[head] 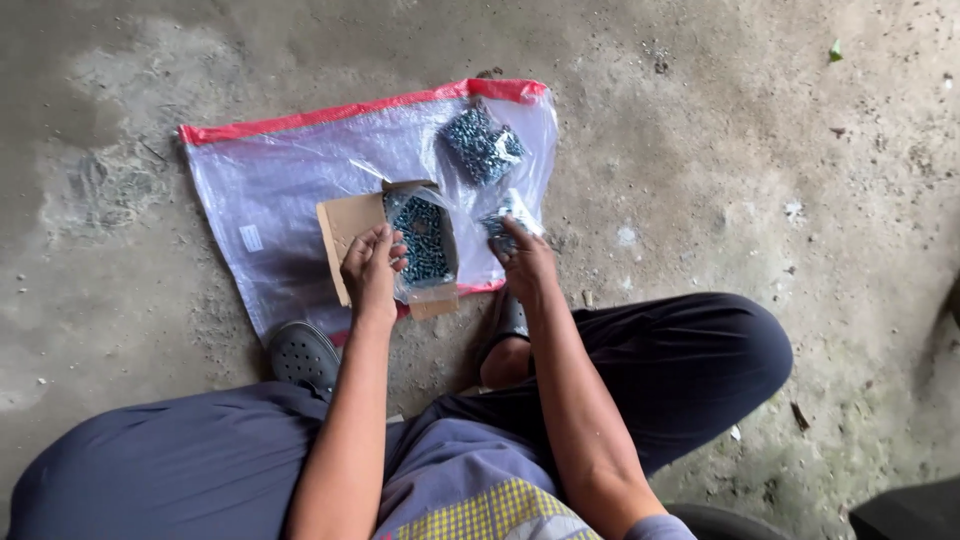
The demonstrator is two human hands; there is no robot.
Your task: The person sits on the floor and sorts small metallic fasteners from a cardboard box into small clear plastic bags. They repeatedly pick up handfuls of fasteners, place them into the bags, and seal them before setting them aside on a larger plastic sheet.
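Left hand (370,268) fingers grip the cardboard box (400,250) of dark screws. Right hand (525,262) fingers pinch a small screw packet (503,222). Beneath both lies a clear plastic bag (290,180).

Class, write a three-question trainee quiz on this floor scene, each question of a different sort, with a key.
1. True or false: the left hand rests on the cardboard box.
2. The right hand touches: A) a shoe B) a small clear bag of dark pieces C) bare floor.
3. What colour edges the large plastic sack?

Key: 1 true; 2 B; 3 red.
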